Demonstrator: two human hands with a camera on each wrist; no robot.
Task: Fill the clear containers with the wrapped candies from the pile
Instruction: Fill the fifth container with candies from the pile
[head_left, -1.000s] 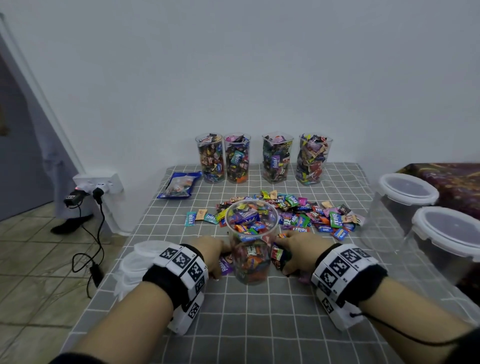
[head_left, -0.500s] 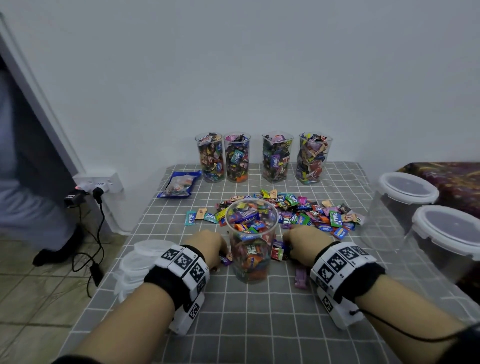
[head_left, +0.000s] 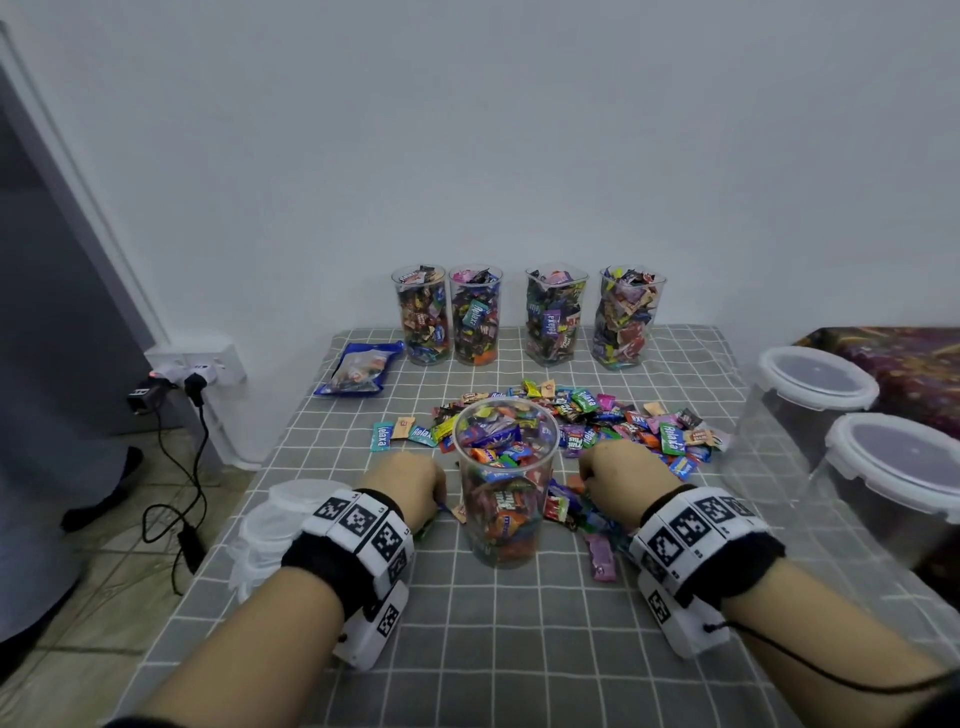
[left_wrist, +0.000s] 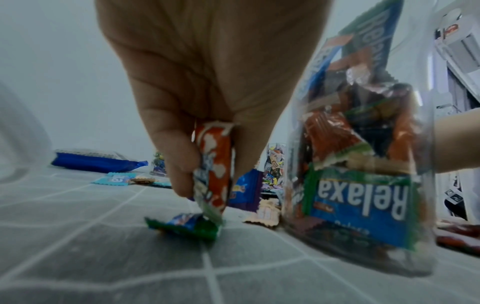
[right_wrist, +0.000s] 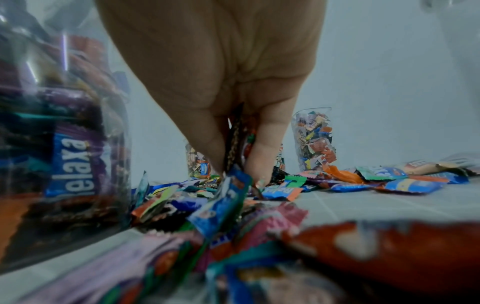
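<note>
A clear cup (head_left: 505, 483) nearly full of wrapped candies stands on the checked tablecloth between my hands. Behind and right of it lies the candy pile (head_left: 597, 421). My left hand (head_left: 410, 486) is just left of the cup and pinches an orange wrapped candy (left_wrist: 214, 164) between thumb and fingers; a green-blue candy (left_wrist: 187, 226) lies under it. My right hand (head_left: 621, 475) sits at the pile's near edge, right of the cup, fingers curled round several candies (right_wrist: 239, 144). In the wrist views the cup (left_wrist: 363, 164) (right_wrist: 59, 144) is close beside each hand.
Several full clear cups (head_left: 524, 317) line the back wall. A blue candy bag (head_left: 358, 370) lies at the back left. Stacked clear lids (head_left: 280, 519) sit by the table's left edge. Two large lidded containers (head_left: 815, 384) (head_left: 898, 467) stand at the right. A pink candy (head_left: 601, 556) lies near my right wrist.
My right hand moved forward from beside the cup into the pile's near edge, leaving a pink candy behind. My left hand stayed beside the cup. A person at the far left walked nearer.
</note>
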